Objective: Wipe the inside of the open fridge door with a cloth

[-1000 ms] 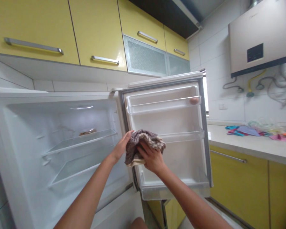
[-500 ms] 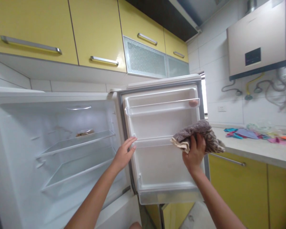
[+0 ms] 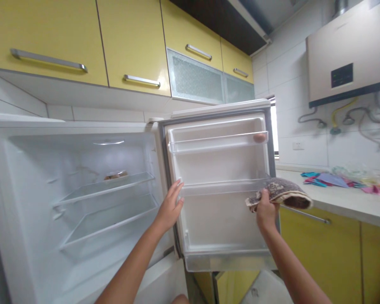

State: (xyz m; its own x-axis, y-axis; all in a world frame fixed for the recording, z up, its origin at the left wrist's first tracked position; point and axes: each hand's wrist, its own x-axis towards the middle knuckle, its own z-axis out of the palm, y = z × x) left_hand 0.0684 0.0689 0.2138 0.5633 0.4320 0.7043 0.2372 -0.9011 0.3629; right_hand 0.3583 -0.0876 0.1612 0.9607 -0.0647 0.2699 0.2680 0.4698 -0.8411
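Note:
A white fridge stands open, its door (image 3: 221, 169) swung out to the right. My left hand (image 3: 171, 207) has its fingers apart at the hinge-side end of the middle door shelf (image 3: 221, 185) and holds nothing. My right hand (image 3: 267, 211) grips a folded brown patterned cloth (image 3: 285, 192) at the outer end of that same shelf. A round reddish-brown item (image 3: 259, 137) sits in the top door shelf. Inside the fridge, a small packet (image 3: 115, 175) lies on the upper glass shelf (image 3: 107, 188).
Yellow cabinets (image 3: 133, 42) hang above the fridge. At the right, a counter (image 3: 335, 204) bears colourful cloth-like pieces (image 3: 332, 179) and clear plastic. A water heater (image 3: 348, 55) with hoses is on the wall.
My right hand has moved right and slightly down with the cloth, which is now turned with its folded edge outward. My left hand stays by the shelf's inner end. The view has shifted slightly.

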